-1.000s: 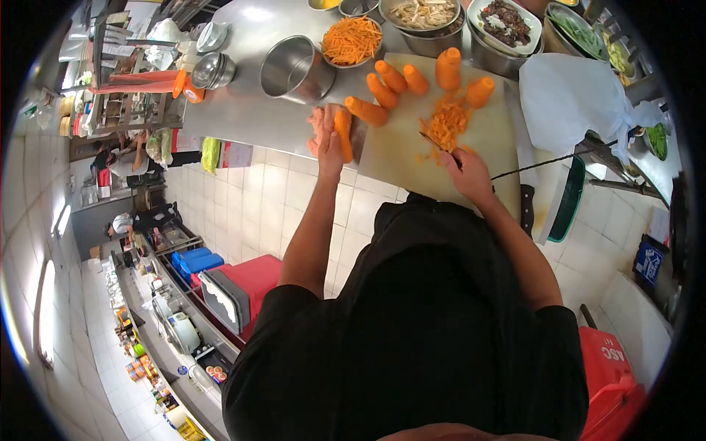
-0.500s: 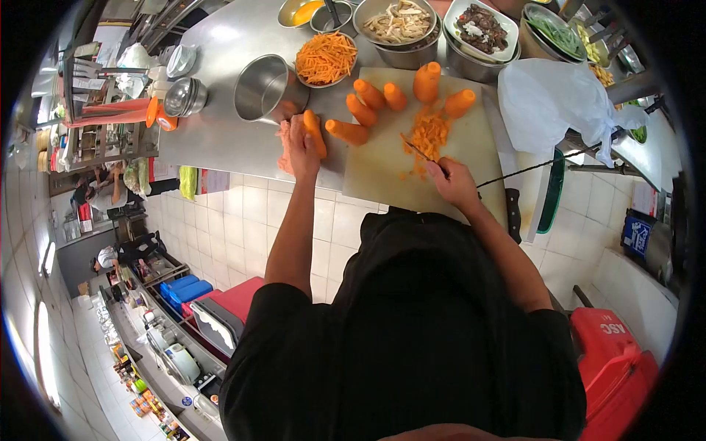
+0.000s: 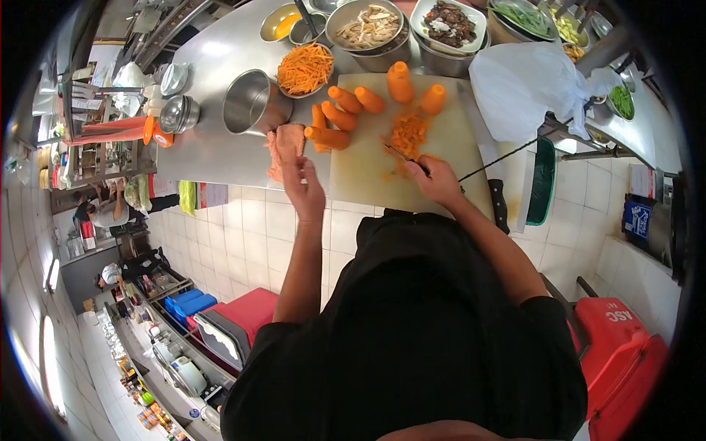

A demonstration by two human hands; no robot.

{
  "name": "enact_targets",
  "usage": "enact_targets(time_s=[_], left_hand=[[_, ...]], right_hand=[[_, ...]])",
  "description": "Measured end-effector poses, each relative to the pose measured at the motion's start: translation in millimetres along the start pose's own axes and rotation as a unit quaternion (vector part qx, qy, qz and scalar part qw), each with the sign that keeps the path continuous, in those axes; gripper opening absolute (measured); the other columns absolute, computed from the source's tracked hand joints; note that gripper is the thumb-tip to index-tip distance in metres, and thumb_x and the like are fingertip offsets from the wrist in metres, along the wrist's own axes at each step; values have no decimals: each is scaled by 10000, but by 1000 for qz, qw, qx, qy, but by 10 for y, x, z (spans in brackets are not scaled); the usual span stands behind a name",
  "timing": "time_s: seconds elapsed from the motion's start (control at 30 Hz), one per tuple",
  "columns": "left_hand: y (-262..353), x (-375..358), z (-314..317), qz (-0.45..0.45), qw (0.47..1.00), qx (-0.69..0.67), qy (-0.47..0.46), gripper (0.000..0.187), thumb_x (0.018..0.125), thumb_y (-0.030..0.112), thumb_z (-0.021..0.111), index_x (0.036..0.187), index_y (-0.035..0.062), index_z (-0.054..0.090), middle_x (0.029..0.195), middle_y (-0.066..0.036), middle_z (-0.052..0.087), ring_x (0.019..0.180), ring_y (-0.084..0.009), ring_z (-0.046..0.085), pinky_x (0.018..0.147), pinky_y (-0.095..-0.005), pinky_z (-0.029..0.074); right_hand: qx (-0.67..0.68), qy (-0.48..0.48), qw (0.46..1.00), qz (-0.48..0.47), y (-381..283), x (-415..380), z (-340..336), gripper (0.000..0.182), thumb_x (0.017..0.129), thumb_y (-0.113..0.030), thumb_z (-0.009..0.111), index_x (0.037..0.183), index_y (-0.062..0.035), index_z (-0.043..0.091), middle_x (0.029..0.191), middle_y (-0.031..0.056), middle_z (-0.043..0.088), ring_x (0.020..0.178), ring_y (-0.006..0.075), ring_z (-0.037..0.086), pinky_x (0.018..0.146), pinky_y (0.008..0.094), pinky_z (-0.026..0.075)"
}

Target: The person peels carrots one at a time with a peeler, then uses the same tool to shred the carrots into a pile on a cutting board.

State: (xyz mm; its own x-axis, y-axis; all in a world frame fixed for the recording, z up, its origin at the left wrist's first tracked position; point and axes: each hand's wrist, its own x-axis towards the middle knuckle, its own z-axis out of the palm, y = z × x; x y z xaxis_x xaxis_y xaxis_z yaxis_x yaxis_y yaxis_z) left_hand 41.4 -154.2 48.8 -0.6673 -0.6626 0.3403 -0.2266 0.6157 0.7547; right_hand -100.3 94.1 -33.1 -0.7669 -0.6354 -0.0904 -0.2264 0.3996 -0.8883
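My left hand [image 3: 305,192] is at the table's front edge, its fingers loosely curled and apart, holding nothing that I can see. Just beyond it a pink cloth [image 3: 288,141] lies on the steel. My right hand [image 3: 439,182] grips a small dark-handled blade [image 3: 397,152], a peeler or paring knife, tip pointing left over the cutting board [image 3: 360,173]. Orange carrot peelings [image 3: 409,134] are heaped beyond the blade. Several peeled carrots stand or lie around them, including an upright carrot [image 3: 400,82] and a lying carrot [image 3: 328,138] by the board's left edge.
A steel pot [image 3: 254,103] and a bowl of carrot strips [image 3: 304,70] stand left of the board. Bowls of sliced food [image 3: 368,28] line the back. A black-handled knife [image 3: 498,206] lies on the right, below a white plastic bag [image 3: 533,88]. Other people are far left.
My left hand has let go of a carrot and drawn back toward me. That carrot now lies beside the others. My right hand still holds the blade over the board. The view has shifted slightly.
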Motion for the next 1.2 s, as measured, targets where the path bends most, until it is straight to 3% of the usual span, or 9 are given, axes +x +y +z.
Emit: enact_targets(time_s=[0.1, 0.2, 0.3, 0.47, 0.67, 0.77, 0.87, 1.07, 1.2], left_hand=[[332, -39, 307, 69, 996, -34, -45, 438, 913, -9, 586, 1348, 23, 537, 968, -81, 564, 863, -161, 559, 693, -276, 485], [516, 35, 677, 112, 986, -50, -112, 473, 879, -1, 647, 1338, 19, 534, 1012, -103, 562, 865, -186, 564, 693, -294, 503], [696, 108, 1104, 113, 979, -47, -160, 515, 861, 57, 698, 1344, 20, 521, 1062, -130, 563, 888, -225, 579, 726, -331, 522], [745, 270, 1812, 218, 964, 15, -152, 664, 807, 164, 787, 1387, 46, 486, 1042, -106, 553, 867, -219, 572, 742, -336, 513], [861, 383, 2202, 112, 976, 9, -189, 467, 798, 213, 773, 1161, -20, 592, 1034, -160, 597, 845, -310, 607, 774, -388, 517], [945, 380, 2113, 82, 976, -7, -200, 367, 828, 201, 755, 1061, -37, 602, 932, -109, 623, 805, -243, 607, 732, -354, 510], [875, 265, 1950, 38, 954, -213, -206, 252, 916, 241, 691, 1025, 20, 639, 921, -26, 639, 782, -139, 589, 689, -315, 496], [1073, -240, 1428, -186, 875, -357, -269, 265, 1000, 304, 580, 1096, 59, 617, 903, 6, 623, 839, -85, 587, 679, -264, 472], [922, -352, 1288, -281, 835, -427, -202, 387, 1036, 384, 488, 1226, 51, 544, 1108, -64, 625, 973, -168, 613, 866, -341, 498]], right_hand=[[173, 52, 983, 17, 411, 37, 179, 454, 987, -430, 570, 794, -19, 581, 574, 42, 504, 493, 153, 462, 471, 317, 370], [377, 6, 908, 184, 118, -134, -206, 521, 985, -519, 533, 758, -50, 545, 566, 17, 442, 487, 103, 449, 440, 299, 346], [391, -5, 883, 260, 15, -318, -436, 482, 988, -517, 530, 793, -77, 557, 570, -31, 432, 450, 68, 383, 396, 262, 291], [398, -8, 875, 275, 79, -491, -557, 459, 1003, -500, 507, 812, -84, 537, 582, -34, 426, 430, 61, 358, 376, 243, 267], [425, 2, 866, 264, 65, -672, -750, 471, 971, -518, 558, 837, -66, 554, 615, -27, 435, 456, 70, 373, 390, 251, 287], [451, 29, 854, 257, 78, -658, -812, 450, 964, -503, 581, 873, -63, 554, 623, -23, 439, 457, 66, 371, 392, 248, 287], [474, 67, 843, 247, 55, -573, -896, 435, 956, -486, 604, 934, -55, 553, 639, -3, 477, 443, 70, 372, 385, 248, 288], [497, -16, 849, 181, -72, -424, -746, 413, 972, -455, 594, 1035, -50, 548, 721, 67, 595, 424, 82, 409, 371, 248, 300], [496, -92, 849, 157, -280, -464, -528, 400, 1006, -448, 539, 1045, -49, 532, 747, 77, 616, 426, 72, 418, 368, 232, 304]])
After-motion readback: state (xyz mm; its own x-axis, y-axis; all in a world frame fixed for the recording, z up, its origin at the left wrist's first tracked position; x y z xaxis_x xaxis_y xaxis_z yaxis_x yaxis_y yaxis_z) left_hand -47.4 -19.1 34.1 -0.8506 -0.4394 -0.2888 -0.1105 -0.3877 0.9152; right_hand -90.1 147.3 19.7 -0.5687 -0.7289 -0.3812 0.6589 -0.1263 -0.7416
